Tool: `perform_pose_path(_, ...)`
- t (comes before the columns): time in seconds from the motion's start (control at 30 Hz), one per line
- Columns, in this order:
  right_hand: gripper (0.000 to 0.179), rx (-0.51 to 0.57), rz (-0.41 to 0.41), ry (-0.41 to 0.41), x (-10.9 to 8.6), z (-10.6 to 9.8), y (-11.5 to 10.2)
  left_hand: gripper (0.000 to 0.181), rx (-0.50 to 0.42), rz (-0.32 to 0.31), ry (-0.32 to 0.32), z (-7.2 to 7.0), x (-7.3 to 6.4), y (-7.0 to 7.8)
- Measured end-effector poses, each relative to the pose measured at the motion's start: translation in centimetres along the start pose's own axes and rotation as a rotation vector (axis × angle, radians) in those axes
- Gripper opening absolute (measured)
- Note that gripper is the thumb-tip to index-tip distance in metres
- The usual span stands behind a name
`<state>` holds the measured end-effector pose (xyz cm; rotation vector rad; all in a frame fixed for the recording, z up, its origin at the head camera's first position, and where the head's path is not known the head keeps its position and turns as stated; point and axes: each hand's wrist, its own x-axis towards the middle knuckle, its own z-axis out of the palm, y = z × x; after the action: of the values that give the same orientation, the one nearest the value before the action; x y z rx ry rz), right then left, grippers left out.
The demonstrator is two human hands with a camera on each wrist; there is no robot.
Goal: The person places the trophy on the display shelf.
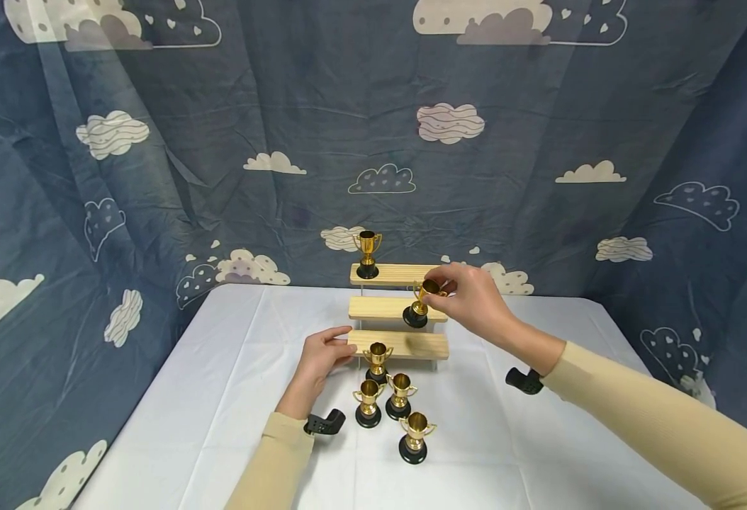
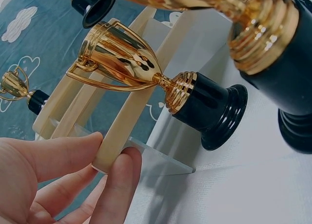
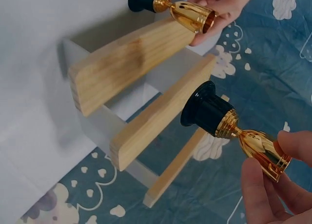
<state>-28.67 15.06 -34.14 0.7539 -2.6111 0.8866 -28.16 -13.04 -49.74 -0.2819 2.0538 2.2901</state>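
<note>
1. Trophy in hand (image 1: 419,308): raised at the right part of the wooden stand (image 1: 402,344), tilted, base by the middle plank (image 1: 376,309). Sweep from the left follows.
2. Left hand (image 1: 324,358): at the stand's left side, fingers nearly closed, pinching the end of the lowest plank (image 1: 427,346); seemingly steadying it.
3. Top trophy (image 1: 368,251): upright, left end of the stand's highest plank (image 1: 405,274).
4. Before the stand, upright on the white worktop (image 1: 220,404): left cup (image 1: 368,404); rear cup (image 1: 377,361), just in front of the lowest plank; right cup (image 1: 399,397); outermost cup (image 1: 414,438), farthest from the stand.
5. Right hand (image 1: 472,301): at the stand's right, fingers pinched about the raised trophy's bowl near its rim.
6. Step in hand, my reading: placing that trophy on the middle plank. Next move calls for levelling the base, seating it, then parting the fingers clear of the handles.
7. Unclear: whether base touches plank; handles partly behind fingers; stand's clear side supports, faint from the head view. Left wrist view cuts off its closest cup.
</note>
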Motion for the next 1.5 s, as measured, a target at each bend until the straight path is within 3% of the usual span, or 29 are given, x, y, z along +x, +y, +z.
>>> perform_pose_path(0.77,0.026,-0.024,0.015,0.043,3.3,-0.4,-0.2,0.049,0.006,-0.003,-0.003,0.0,0.2,-0.1)
perform_pose_path(1.07,0.031,-0.054,0.045,0.057,4.6,0.0,0.0,0.051,-0.005,0.028,-0.035,-0.1,0.0,-0.2)
perform_pose_path(1.5,0.03,-0.06,0.052,0.049,6.3,0.6,0.2,0.051,-0.008,0.011,-0.019,0.0,0.1,-0.1)
